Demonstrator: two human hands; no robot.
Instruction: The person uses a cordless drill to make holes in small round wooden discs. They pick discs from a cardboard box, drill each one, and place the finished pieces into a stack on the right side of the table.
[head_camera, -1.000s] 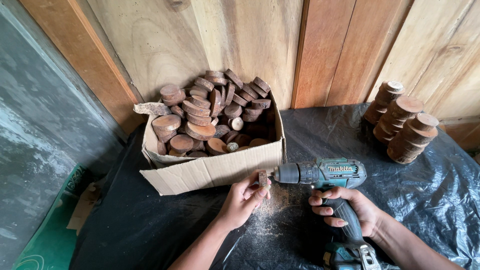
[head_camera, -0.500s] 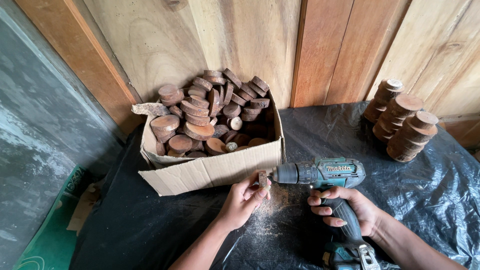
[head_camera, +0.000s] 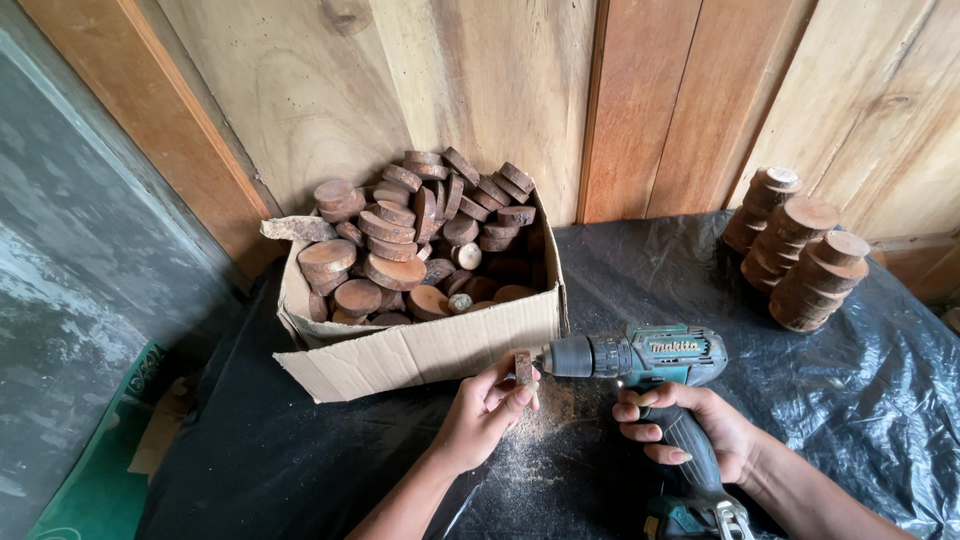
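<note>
My left hand (head_camera: 483, 412) pinches a small round wood slice (head_camera: 523, 368) on edge, just in front of a cardboard box. My right hand (head_camera: 690, 432) grips the handle of a teal cordless drill (head_camera: 640, 360), which points left with its chuck against the slice's face. Pale sawdust (head_camera: 545, 425) lies on the black plastic sheet under the two hands.
The open cardboard box (head_camera: 420, 345) is piled with several round wood slices (head_camera: 420, 230). Three leaning stacks of wood discs (head_camera: 795, 255) stand at the right by the plank wall (head_camera: 500, 80). Black sheeting (head_camera: 860, 400) covers the table; a grey wall and green mat (head_camera: 100, 470) are at the left.
</note>
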